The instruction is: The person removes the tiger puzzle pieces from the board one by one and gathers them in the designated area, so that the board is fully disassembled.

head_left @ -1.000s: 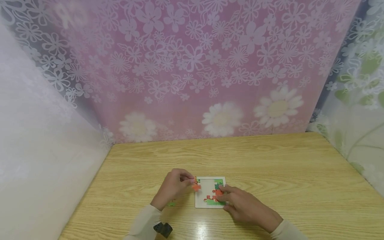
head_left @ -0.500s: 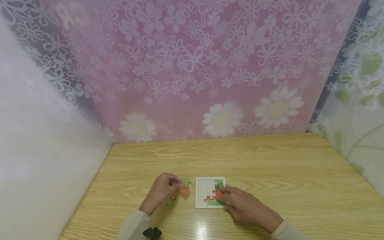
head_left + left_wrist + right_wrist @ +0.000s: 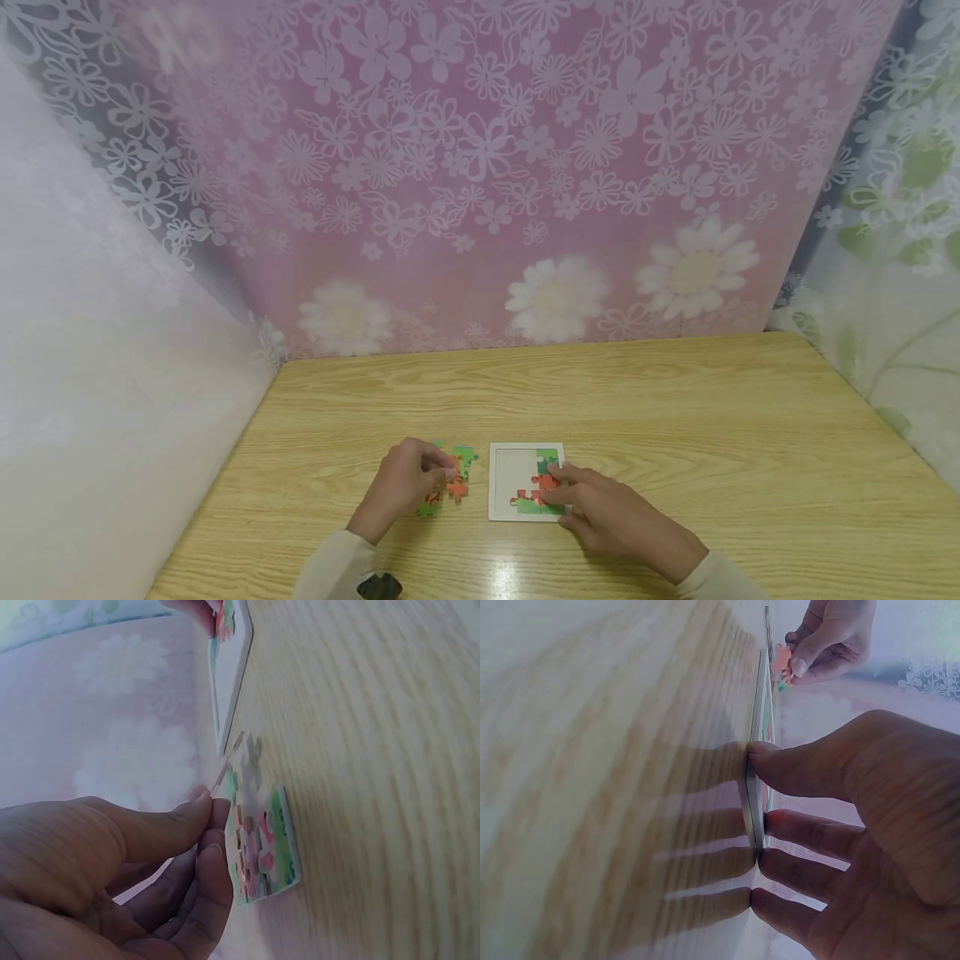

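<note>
My left hand (image 3: 405, 483) pinches an orange-red jigsaw piece (image 3: 457, 490) between thumb and fingertips. It hangs above a cluster of green and red jigsaw pieces (image 3: 467, 456), partly hidden by the hand. In the left wrist view the pinched piece (image 3: 227, 761) is seen nearly edge-on, over the cluster (image 3: 266, 851). To the right lies a white-framed puzzle tray (image 3: 492, 483), filled along its right side and lower edge with joined red and green pieces (image 3: 528, 504). My right hand (image 3: 615, 517) rests fingertips on the tray's right side, its thumb at the near right corner.
The wood-grain table (image 3: 675, 417) runs back to a pink flowered backdrop (image 3: 480, 167). Pale sheets stand at the left (image 3: 112, 375) and right. A dark device (image 3: 379, 586) sits at the left cuff.
My left hand has moved left from the tray's upper left corner to above the loose pieces, still pinching the piece, which has turned slightly. The right hand and tray have stayed in place.
</note>
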`<state>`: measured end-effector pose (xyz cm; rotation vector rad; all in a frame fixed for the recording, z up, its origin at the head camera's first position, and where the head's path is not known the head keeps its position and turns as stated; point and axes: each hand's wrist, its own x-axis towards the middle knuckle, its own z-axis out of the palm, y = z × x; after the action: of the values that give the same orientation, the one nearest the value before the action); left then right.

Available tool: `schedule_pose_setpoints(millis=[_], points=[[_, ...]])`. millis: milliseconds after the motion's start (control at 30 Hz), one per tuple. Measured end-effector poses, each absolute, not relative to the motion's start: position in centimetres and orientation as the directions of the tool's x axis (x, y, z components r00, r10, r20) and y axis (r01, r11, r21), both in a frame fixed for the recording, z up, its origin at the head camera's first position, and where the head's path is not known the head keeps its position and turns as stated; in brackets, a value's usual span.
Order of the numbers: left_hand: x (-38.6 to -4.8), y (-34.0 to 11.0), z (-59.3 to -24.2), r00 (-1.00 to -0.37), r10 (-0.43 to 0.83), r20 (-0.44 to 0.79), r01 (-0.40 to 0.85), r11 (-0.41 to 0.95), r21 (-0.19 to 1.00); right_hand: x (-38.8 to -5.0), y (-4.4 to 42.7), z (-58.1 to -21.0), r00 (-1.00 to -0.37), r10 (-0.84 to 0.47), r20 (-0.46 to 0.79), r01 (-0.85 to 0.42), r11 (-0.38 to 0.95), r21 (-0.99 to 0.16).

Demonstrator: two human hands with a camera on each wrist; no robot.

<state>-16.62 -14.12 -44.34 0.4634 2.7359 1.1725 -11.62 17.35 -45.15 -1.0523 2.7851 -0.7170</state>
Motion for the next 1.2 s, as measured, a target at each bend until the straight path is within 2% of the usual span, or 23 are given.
schedule_pose_setpoints(millis=[200, 633, 1200], points=[[-16.52, -13.87, -44.55, -0.946, 0.323, 0.008, 0.227, 0.648, 0.727, -11.62, 17.34, -45.09, -0.761, -0.642, 0.092, -0.607, 0.655, -0.449], [-16.63, -13.41, -44.92, -0.944, 0.326, 0.053, 0.278, 0.701, 0.657, -11.6, 17.35, -45.15, -0.759, -0.644, 0.093, -0.609, 0.654, -0.448], [-16.53, -13.31, -44.98, -0.945, 0.326, 0.026, 0.251, 0.67, 0.699, -11.69, 17.45, -45.34, -0.756, -0.646, 0.102, -0.617, 0.653, -0.438]])
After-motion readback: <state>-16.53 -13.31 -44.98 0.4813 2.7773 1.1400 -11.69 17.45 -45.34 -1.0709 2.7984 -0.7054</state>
